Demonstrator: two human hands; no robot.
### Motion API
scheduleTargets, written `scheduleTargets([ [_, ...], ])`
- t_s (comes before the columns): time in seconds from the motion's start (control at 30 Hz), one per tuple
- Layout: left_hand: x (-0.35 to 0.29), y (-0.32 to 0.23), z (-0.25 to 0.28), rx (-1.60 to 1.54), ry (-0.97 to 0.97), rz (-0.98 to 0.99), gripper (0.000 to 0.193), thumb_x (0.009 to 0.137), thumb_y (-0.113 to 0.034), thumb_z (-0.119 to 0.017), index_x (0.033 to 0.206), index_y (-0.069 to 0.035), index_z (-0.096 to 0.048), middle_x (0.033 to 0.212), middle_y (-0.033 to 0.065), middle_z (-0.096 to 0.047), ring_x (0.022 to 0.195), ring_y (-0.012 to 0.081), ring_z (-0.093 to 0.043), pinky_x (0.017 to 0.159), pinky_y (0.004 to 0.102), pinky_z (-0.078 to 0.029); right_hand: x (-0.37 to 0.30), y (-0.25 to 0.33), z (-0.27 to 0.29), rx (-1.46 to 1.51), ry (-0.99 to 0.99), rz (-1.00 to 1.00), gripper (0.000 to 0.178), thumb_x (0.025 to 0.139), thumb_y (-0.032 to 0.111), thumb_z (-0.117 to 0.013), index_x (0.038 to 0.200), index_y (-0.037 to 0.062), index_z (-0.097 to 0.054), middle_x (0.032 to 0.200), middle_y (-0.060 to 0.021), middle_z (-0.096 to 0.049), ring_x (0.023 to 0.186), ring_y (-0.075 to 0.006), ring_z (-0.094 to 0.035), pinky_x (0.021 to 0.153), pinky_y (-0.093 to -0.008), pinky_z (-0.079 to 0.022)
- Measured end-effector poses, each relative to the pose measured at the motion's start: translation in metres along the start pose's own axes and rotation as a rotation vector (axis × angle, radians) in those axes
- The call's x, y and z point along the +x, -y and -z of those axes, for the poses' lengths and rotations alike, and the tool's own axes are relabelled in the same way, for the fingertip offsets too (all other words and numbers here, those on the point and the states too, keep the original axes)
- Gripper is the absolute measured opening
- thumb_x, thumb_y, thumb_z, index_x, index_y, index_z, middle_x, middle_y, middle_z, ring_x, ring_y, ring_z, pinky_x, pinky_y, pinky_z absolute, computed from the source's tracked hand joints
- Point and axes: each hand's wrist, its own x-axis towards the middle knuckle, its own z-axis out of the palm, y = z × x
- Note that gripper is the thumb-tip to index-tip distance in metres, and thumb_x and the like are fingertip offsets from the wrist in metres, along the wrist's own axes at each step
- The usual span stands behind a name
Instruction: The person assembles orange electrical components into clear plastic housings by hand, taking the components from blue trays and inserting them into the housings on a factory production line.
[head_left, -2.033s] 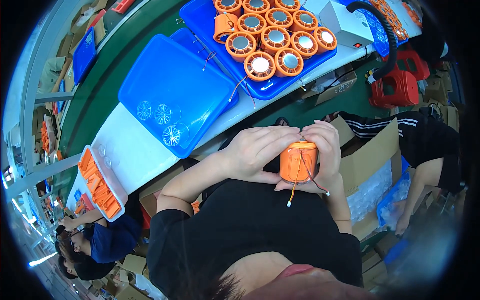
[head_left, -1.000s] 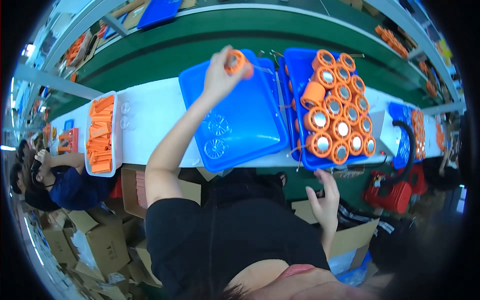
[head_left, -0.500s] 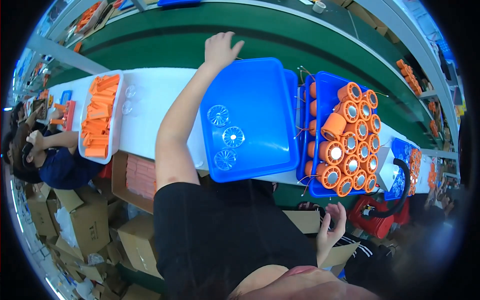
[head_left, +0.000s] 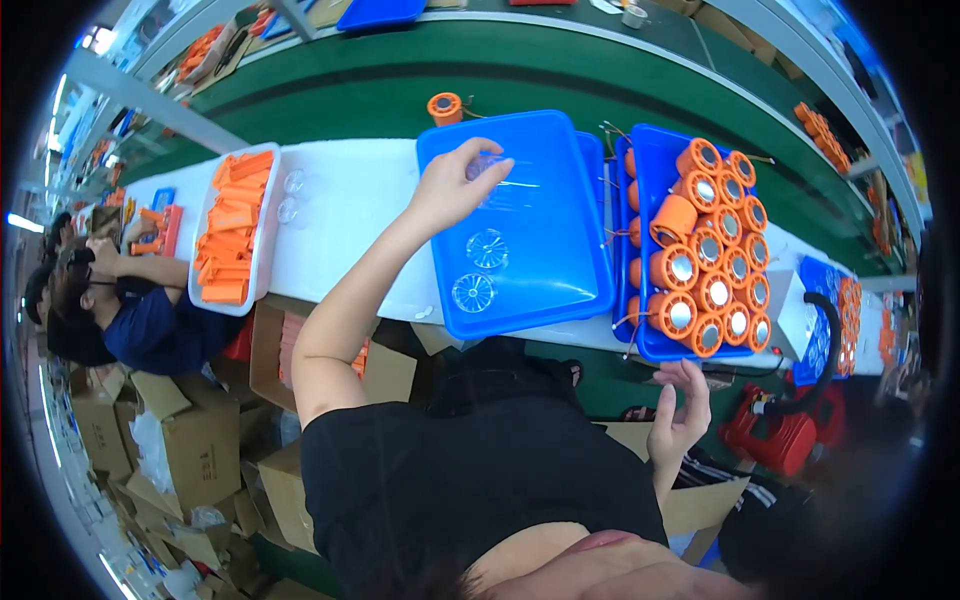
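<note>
My left hand point(head_left: 462, 188) is over the upper left part of an upside-down-looking blue tray point(head_left: 545, 270), its fingers and thumb around a clear ribbed plastic disc point(head_left: 484, 168) that is streaked by motion. Two more clear discs, one lower point(head_left: 473, 293) and one just above it point(head_left: 487, 250), lie on the tray. My right hand point(head_left: 680, 415) hangs with fingers apart and nothing in it, near the front edge of a blue bin point(head_left: 655, 347) heaped with orange cylinders point(head_left: 718, 292) that have silver round centres and thin wires.
One orange cylinder point(head_left: 445, 108) stands on the green conveyor point(head_left: 360, 95) behind the tray. Left on the white bench point(head_left: 345, 215) is a white bin point(head_left: 270, 215) of orange pieces. A co-worker point(head_left: 150, 310) sits far left. Cardboard boxes point(head_left: 200, 450) crowd the floor; a red stool point(head_left: 775, 430) stands right.
My left hand has come back from the conveyor to the tray and closed around the top disc. An orange cylinder now shows where that hand was. My right hand stays open.
</note>
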Motion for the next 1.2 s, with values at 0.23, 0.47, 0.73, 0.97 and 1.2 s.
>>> scheduleTargets([
  [0.23, -0.033, -0.106, -0.122, -1.397, 0.673, 0.175, 0.041, 0.091, -0.031, -0.031, 0.123, -0.006, -0.028, 0.109, 0.0172, -0.048, 0.094, 0.0308, -0.054, 0.084, 0.0397, -0.041, 0.022, 0.001, 0.0, 0.208, -0.129, -0.012, 0.076, 0.066, 0.018, -0.068, 0.124, -0.004, -0.026, 0.119, -0.0181, -0.038, 0.108, -0.0245, -0.041, 0.087, -0.0326, -0.037],
  [0.47, -0.072, -0.15, -0.243, -1.34, 0.643, -0.095, 0.044, 0.092, -0.03, -0.027, 0.126, -0.002, -0.024, 0.124, 0.017, -0.036, 0.111, 0.0292, -0.04, 0.093, 0.0405, -0.031, -0.009, -0.031, 0.029, 0.38, -0.558, -0.117, 0.079, 0.071, 0.033, -0.065, 0.126, -0.0027, -0.022, 0.116, -0.0169, -0.039, 0.111, -0.023, -0.039, 0.088, -0.0326, -0.036],
  [0.73, 0.007, -0.148, -0.212, -0.054, 0.186, -0.796, 0.054, 0.073, -0.035, -0.059, 0.112, 0.0, -0.045, 0.119, 0.0215, -0.038, 0.116, 0.0328, -0.033, 0.094, 0.043, -0.027, -0.092, -0.034, 0.094, 0.495, -0.751, -0.196, 0.077, 0.073, 0.034, -0.063, 0.127, -0.0002, -0.021, 0.099, -0.0127, -0.048, 0.094, -0.02, -0.05, 0.081, -0.0303, -0.042],
  [0.97, 0.017, -0.139, -0.213, 0.632, 0.231, -0.983, 0.065, 0.065, -0.047, -0.063, 0.109, -0.001, -0.049, 0.123, 0.0216, -0.035, 0.121, 0.0347, -0.024, 0.097, 0.0538, -0.015, -0.136, -0.042, 0.106, 0.502, -0.781, -0.493, 0.066, 0.075, 0.028, -0.061, 0.125, -0.0012, -0.029, 0.093, -0.0097, -0.051, 0.085, -0.0165, -0.052, 0.077, -0.028, -0.043],
  [1.2, 0.017, -0.157, -0.226, 0.753, 0.206, -0.97, 0.061, 0.064, -0.047, -0.063, 0.103, -0.002, -0.052, 0.124, 0.0218, -0.034, 0.123, 0.035, -0.021, 0.097, 0.0561, -0.011, -0.131, -0.057, 0.134, 0.546, -0.713, -0.396, 0.052, 0.084, 0.029, -0.045, 0.124, -0.0013, -0.03, 0.094, -0.0111, -0.052, 0.087, -0.0164, -0.053, 0.068, -0.0263, -0.048],
])
